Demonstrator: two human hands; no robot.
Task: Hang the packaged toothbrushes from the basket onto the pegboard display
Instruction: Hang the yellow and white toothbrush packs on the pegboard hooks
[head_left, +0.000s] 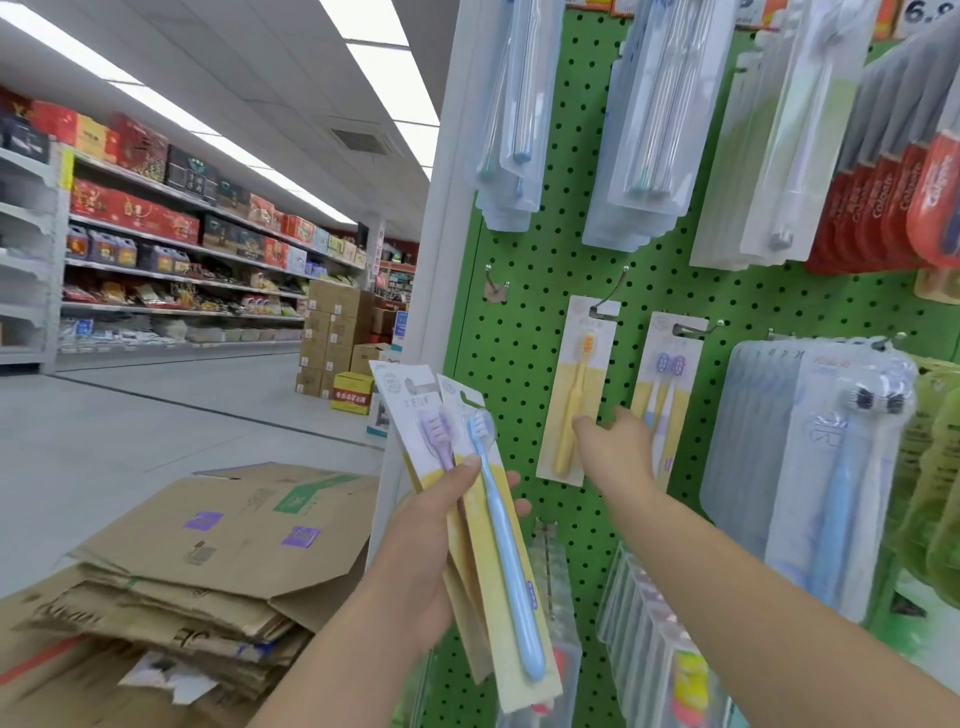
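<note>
Green pegboard (524, 291) hung with a yellow toothbrush pack (574, 395), a twin pack (665, 384) beside it, clear packs (639, 119) above.

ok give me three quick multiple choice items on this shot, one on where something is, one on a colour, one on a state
1. Where is the yellow toothbrush pack?
A. hanging on a pegboard hook
B. lying on the flattened cartons
C. in the left hand

2. What colour is the front toothbrush in the left hand?
A. red
B. light blue
C. black

3. What is the hook at the pegboard's left edge carrying?
A. a full row of packs
B. one pack
C. nothing

Answers:
1 A: its card top sits on a hook of the green pegboard, the right hand reaching to it.
2 B: the blue toothbrush pack faces the camera.
3 C: the hook is bare.
</note>
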